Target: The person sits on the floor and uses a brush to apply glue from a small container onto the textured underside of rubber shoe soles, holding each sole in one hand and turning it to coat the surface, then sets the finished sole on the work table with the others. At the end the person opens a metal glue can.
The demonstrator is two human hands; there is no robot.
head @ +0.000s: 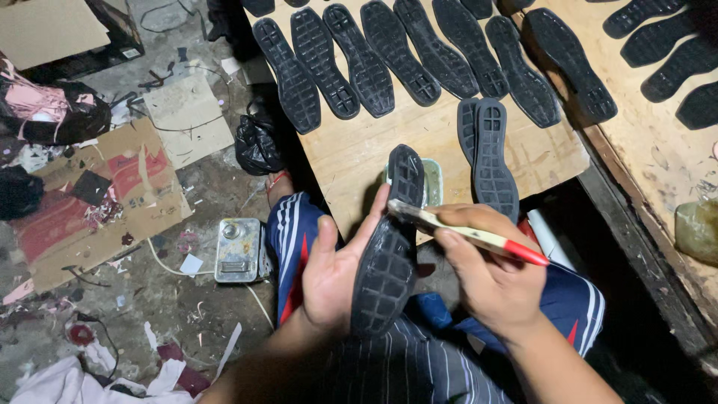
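- My left hand (333, 273) is cupping a black shoe sole (389, 247) over my lap, fingers wrapped round its edge.
- My right hand (490, 273) is pinching a brush (467, 232) with a red handle, its tip touching the sole.
- A small glue tub (432, 182) is sitting just behind, on the wooden board (359, 150).
- More soles (366, 60) are lying in a row further back.

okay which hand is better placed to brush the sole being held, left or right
Right. The right hand grips the brush, its bristle end on the black sole. The left hand is busy cradling that sole.
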